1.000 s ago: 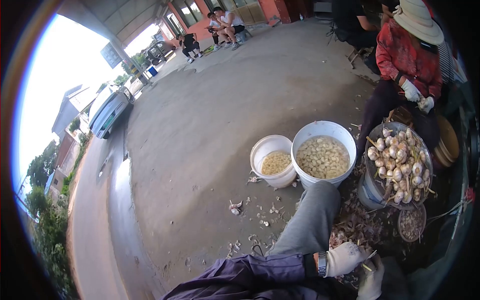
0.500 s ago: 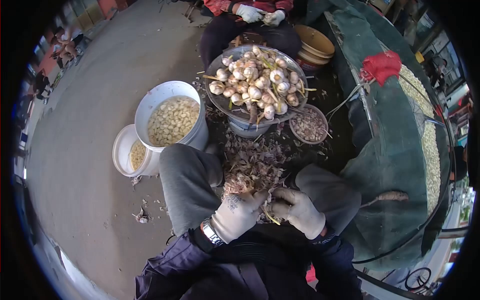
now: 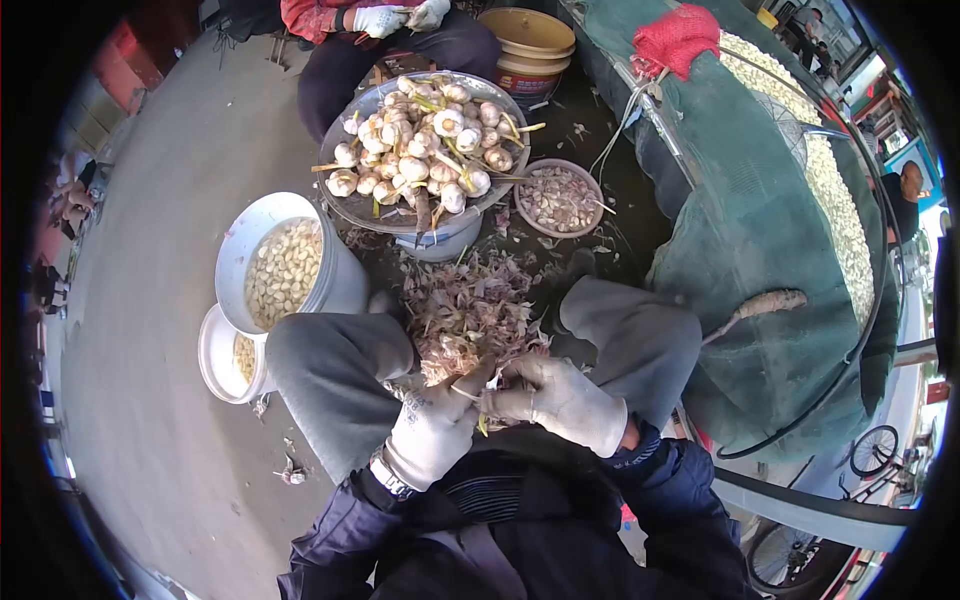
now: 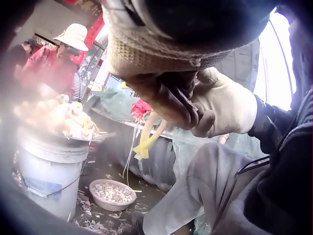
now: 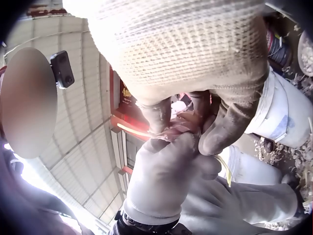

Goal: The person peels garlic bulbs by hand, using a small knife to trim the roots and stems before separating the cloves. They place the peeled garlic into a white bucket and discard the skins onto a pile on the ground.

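Note:
Both hands wear whitish gloves and meet between the knees. My left hand (image 3: 432,430) and my right hand (image 3: 572,405) pinch a garlic bulb between their fingertips. In the right wrist view the bulb (image 5: 183,125) shows purplish skin, partly hidden by fingers, with a yellow-green stalk (image 5: 226,170) hanging below. The left wrist view shows the right hand (image 4: 227,105) with fingers curled at the bulb. Just beyond the hands lies a heap of papery skins (image 3: 475,310). A wide metal pan (image 3: 335,205) of whole garlic bulbs (image 3: 415,150) rests on a bucket.
Left stand a white bucket (image 3: 350,280) and a smaller tub (image 3: 215,365), both with peeled cloves. A pink bowl (image 3: 560,198) of cloves sits right of the pan. Green cloth (image 3: 760,250) covers a long container at right. A person in red (image 3: 310,15) sits opposite.
The head view has swung right and down, so the pan and buckets now appear further left. The hands stay together at the bulb.

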`<action>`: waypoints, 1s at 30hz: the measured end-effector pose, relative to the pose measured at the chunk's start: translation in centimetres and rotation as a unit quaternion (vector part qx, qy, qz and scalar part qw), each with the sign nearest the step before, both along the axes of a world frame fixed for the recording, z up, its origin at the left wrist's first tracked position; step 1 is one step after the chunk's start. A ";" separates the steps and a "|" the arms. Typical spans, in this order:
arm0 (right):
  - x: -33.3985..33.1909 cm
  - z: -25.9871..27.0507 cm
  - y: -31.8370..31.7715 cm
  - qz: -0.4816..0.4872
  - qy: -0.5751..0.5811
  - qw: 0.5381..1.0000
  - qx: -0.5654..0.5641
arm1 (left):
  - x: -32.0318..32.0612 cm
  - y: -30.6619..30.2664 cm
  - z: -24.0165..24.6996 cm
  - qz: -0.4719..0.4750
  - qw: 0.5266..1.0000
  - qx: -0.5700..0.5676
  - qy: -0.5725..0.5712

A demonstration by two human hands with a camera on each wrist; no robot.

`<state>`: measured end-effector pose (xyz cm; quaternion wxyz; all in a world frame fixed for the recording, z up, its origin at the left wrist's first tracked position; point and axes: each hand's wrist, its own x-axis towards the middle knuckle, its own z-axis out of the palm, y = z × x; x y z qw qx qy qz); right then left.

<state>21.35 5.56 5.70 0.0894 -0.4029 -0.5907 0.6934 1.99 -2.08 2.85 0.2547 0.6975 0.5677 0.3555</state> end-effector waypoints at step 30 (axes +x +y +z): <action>-0.7 -1.9 -0.5 -0.179 0.141 0.952 -0.207 | -1.9 0.6 -1.2 -0.003 0.801 -0.269 -0.534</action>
